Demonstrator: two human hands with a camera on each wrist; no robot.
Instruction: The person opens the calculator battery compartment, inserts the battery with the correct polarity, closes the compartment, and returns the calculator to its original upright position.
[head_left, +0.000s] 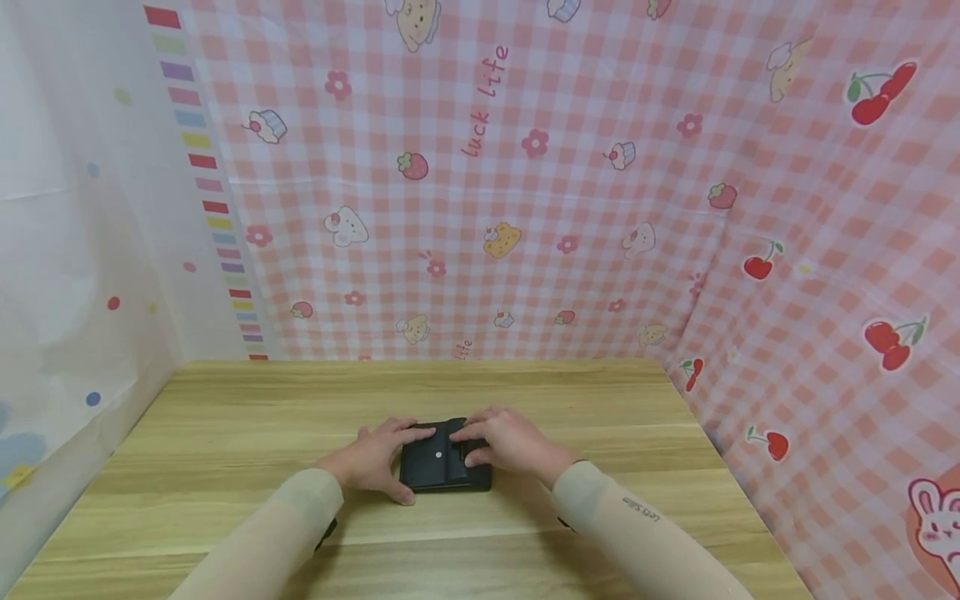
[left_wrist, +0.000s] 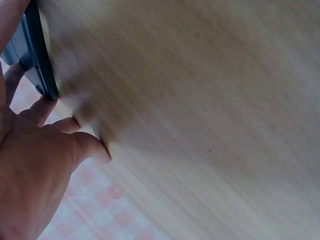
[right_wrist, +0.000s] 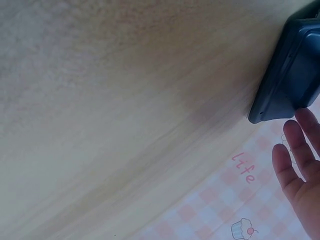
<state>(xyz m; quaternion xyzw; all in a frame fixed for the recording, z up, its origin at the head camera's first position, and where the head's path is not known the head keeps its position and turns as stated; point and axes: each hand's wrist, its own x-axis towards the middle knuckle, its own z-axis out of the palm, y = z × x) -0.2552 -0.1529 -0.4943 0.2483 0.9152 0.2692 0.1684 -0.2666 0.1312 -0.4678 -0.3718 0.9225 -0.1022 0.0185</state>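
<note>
A flat black wallet-like case (head_left: 425, 468) with a small round silver stud lies on the wooden table. My left hand (head_left: 372, 461) holds its left side, thumb at the near left corner and index finger reaching over the top. In the left wrist view, fingertips of the left hand (left_wrist: 37, 150) meet the edge of the case (left_wrist: 42, 55). My right hand (head_left: 512, 443) has thumb and index finger on the raised flap right of the stud. The right wrist view shows its other fingers extended by the corner of the case (right_wrist: 280, 95). What the case contains is hidden.
The wooden table (head_left: 247, 433) extends around both hands. Behind it hangs a pink checked cloth (head_left: 465, 275) with printed figures, which continues along the right side. A white dotted cloth (head_left: 67, 275) hangs on the left.
</note>
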